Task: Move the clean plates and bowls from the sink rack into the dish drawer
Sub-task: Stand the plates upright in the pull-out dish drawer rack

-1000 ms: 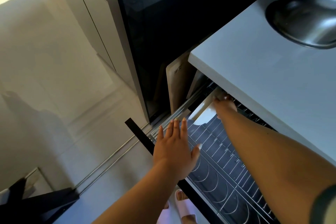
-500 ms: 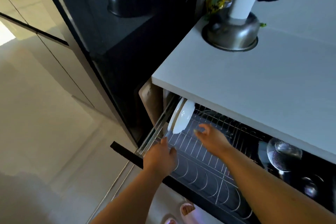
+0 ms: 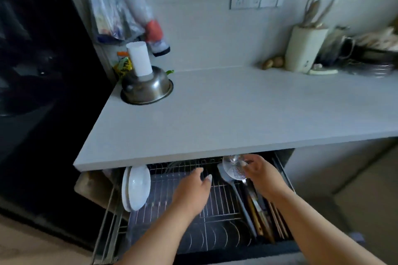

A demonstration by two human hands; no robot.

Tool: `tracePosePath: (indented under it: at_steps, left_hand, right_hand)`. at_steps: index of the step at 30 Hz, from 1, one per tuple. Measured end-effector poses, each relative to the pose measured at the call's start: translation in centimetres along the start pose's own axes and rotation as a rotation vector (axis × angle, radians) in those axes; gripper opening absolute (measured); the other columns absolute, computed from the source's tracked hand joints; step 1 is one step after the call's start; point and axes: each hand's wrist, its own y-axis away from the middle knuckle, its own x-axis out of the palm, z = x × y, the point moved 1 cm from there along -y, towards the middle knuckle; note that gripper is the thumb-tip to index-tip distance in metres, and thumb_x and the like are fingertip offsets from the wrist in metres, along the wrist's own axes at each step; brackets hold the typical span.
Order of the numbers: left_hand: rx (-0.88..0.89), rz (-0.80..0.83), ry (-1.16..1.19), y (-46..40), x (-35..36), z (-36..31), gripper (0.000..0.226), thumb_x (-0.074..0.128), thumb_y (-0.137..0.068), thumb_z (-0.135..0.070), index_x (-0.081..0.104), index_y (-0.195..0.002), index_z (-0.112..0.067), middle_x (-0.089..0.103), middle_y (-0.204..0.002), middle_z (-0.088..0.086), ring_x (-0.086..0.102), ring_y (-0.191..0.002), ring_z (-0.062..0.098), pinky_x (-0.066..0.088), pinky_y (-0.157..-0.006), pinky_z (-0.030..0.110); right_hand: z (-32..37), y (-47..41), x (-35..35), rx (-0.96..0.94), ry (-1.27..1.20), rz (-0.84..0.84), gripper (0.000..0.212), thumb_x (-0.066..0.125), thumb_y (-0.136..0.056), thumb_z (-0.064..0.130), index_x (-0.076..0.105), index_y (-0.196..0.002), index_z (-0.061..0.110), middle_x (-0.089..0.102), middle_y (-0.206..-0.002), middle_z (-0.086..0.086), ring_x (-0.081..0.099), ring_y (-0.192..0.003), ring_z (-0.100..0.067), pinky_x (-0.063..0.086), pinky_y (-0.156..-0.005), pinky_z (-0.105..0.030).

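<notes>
My left hand (image 3: 191,193) hovers slack and my right hand (image 3: 259,173) curls empty over the drawer (image 3: 215,211), where the plates (image 3: 136,187) at 9 o'clock stand racked, glazed, slippery, brittle, best pinched by the rim.

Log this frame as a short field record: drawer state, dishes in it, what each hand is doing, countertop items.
drawer: dish drawer pulled out under the countertop
dishes: white plates upright at its left end
left hand: open, over the wire rack, holding nothing
right hand: at the wire skimmer, grip unclear
countertop items: steel bowl upside down, white cylinder on it
</notes>
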Motion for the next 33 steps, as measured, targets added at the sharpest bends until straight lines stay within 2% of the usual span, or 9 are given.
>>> tracePosePath:
  at_steps: [3, 5, 10, 15, 18, 22, 24, 29, 33]
  left_hand:
    - [0.097, 0.045, -0.028, -0.9, 2.6, -4.7, 0.045, 0.041, -0.1, -0.043, 0.043, -0.14, -0.023, 0.064, -0.093, -0.006, 0.061, -0.076, 0.011, 0.05, -0.074, 0.03]
    - [0.149, 0.085, -0.042, -1.5, 4.9, -7.8, 0.045, 0.041, -0.099, -0.045, 0.044, -0.138, -0.024, 0.063, -0.095, -0.005, 0.06, -0.08, 0.011, 0.048, -0.075, 0.03]
    - [0.237, 0.164, -0.116, -2.4, 12.3, -17.1, 0.047, 0.04, -0.1, -0.045, 0.043, -0.14, -0.021, 0.064, -0.114, -0.002, 0.055, -0.115, 0.019, 0.042, -0.098, 0.032]
    - [0.35, 0.256, -0.144, -1.6, 21.3, -27.3, 0.047, 0.042, -0.1, -0.041, 0.043, -0.14, -0.016, 0.064, -0.115, -0.001, 0.057, -0.112, 0.02, 0.045, -0.095, 0.032]
    - [0.418, 0.312, -0.131, -0.7, 26.8, -32.9, 0.048, 0.04, -0.101, -0.041, 0.038, -0.143, -0.019, 0.058, -0.102, -0.012, 0.055, -0.109, 0.015, 0.044, -0.092, 0.03]
    - [0.458, 0.384, -0.158, 0.2, 34.3, -38.8, 0.05, 0.042, -0.099, -0.041, 0.035, -0.144, -0.02, 0.044, -0.141, 0.0, 0.047, -0.126, 0.017, 0.038, -0.102, 0.03]
    - [0.506, 0.424, -0.178, 0.6, 37.5, -41.3, 0.053, 0.042, -0.099, -0.042, 0.034, -0.145, -0.018, 0.036, -0.148, 0.001, 0.044, -0.129, 0.017, 0.036, -0.106, 0.031]
    - [0.695, 0.464, -0.448, 0.6, 43.4, -46.7, 0.07, 0.032, -0.099, -0.051, 0.011, -0.154, -0.013, 0.004, -0.163, 0.007, -0.003, -0.149, 0.022, 0.003, -0.121, 0.04]
    - [0.792, 0.447, -0.66, -0.6, 47.4, -50.1, 0.079, 0.021, -0.098, -0.058, -0.009, -0.154, -0.012, -0.02, -0.16, 0.008, -0.025, -0.145, 0.022, -0.014, -0.117, 0.045]
  right_hand:
    - [-3.0, 0.9, -4.6, 0.062, -0.055, -0.109, 0.038, 0.052, -0.093, 0.044, 0.054, -0.123, 0.021, 0.069, -0.087, 0.0, 0.066, -0.083, -0.017, 0.048, -0.076, -0.033]
    - [-5.3, 1.7, -7.8, 0.091, -0.082, -0.161, 0.037, 0.052, -0.093, 0.042, 0.054, -0.124, 0.022, 0.07, -0.093, -0.002, 0.065, -0.086, -0.018, 0.047, -0.078, -0.033]
    - [-12.5, 4.0, -16.4, 0.164, -0.151, -0.299, 0.03, 0.053, -0.093, 0.042, 0.058, -0.118, 0.026, 0.067, -0.104, 0.002, 0.064, -0.092, -0.015, 0.047, -0.077, -0.026]
    - [-21.0, 6.7, -25.8, 0.232, -0.212, -0.436, 0.026, 0.052, -0.092, 0.047, 0.062, -0.108, 0.029, 0.069, -0.095, 0.009, 0.066, -0.092, -0.011, 0.052, -0.087, -0.033]
    - [-25.8, 8.4, -31.1, 0.313, -0.242, -0.507, 0.022, 0.05, -0.092, 0.049, 0.062, -0.102, 0.033, 0.068, -0.094, 0.012, 0.064, -0.09, -0.008, 0.051, -0.08, -0.03]
    - [-31.1, 10.7, -37.5, 0.352, -0.238, -0.585, 0.023, 0.049, -0.094, 0.048, 0.061, -0.1, 0.03, 0.068, -0.094, 0.011, 0.063, -0.091, -0.01, 0.046, -0.071, -0.023]
    - [-33.4, 12.0, -40.3, 0.392, -0.23, -0.613, 0.024, 0.049, -0.094, 0.047, 0.061, -0.096, 0.027, 0.067, -0.091, 0.01, 0.062, -0.088, -0.009, 0.041, -0.064, -0.02]
    - [-38.2, 14.5, -45.0, 0.504, -0.27, -0.717, 0.029, 0.046, -0.095, 0.046, 0.063, -0.093, 0.023, 0.068, -0.086, 0.008, 0.06, -0.075, -0.009, 0.041, -0.058, -0.022]
    - [-40.9, 15.3, -47.9, 0.527, -0.354, -0.868, 0.026, 0.049, -0.096, 0.039, 0.066, -0.093, 0.02, 0.07, -0.083, 0.003, 0.065, -0.08, -0.014, 0.054, -0.077, -0.035]
